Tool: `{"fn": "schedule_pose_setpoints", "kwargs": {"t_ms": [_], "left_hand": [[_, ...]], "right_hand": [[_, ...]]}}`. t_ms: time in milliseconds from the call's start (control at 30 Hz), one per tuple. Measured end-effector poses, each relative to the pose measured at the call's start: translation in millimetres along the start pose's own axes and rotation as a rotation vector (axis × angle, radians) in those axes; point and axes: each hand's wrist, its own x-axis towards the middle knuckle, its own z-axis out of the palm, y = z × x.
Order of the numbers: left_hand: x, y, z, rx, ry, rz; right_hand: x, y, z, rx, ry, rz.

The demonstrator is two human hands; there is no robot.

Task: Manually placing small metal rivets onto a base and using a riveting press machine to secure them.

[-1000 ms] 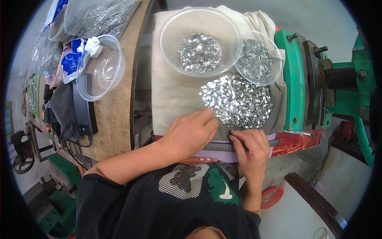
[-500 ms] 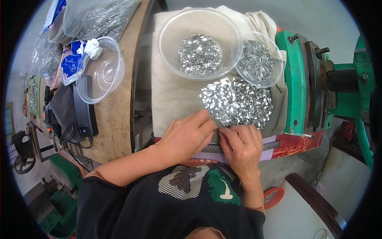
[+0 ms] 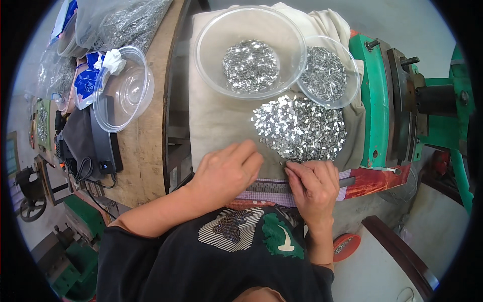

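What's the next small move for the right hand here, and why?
Probably a short reach forward to pick another piece: the right hand sits at the near edge of the loose pile of small shiny metal pieces on the beige cloth, fingertips touching its fringe; the left hand rests alongside.

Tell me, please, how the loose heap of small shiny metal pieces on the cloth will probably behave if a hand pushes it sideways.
The heap of metal pieces would likely spread rather than slide as one, since the pieces lie loose and flat. The beige cloth under it looks soft, so it may wrinkle and drag. Edge pieces could scatter.
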Motion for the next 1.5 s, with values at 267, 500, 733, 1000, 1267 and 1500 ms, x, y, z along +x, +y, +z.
{"fn": "schedule_pose_setpoints", "kwargs": {"t_ms": [267,500,733,1000,1267,1500], "left_hand": [[3,-11,-6,-0.149,-0.097,-0.068],[8,-23,-13,-0.26,-0.216,-0.002],[8,-20,-4,-0.15,-0.139,0.087],[-25,-7,-5,-0.243,0.012,0.075],[-38,-3,1,-0.235,0.039,0.022],[-37,-2,-3,-0.228,0.014,0.02]], "right_hand": [[6,-4,3,0.019,-0.063,-0.016],[5,-4,-7,0.043,-0.053,0.063],[4,-12,5,0.017,-0.04,0.041],[3,-15,6,0.084,-0.013,0.004],[-8,-24,12,0.189,-0.132,-0.151],[-9,-27,11,0.128,-0.16,-0.2]]}}
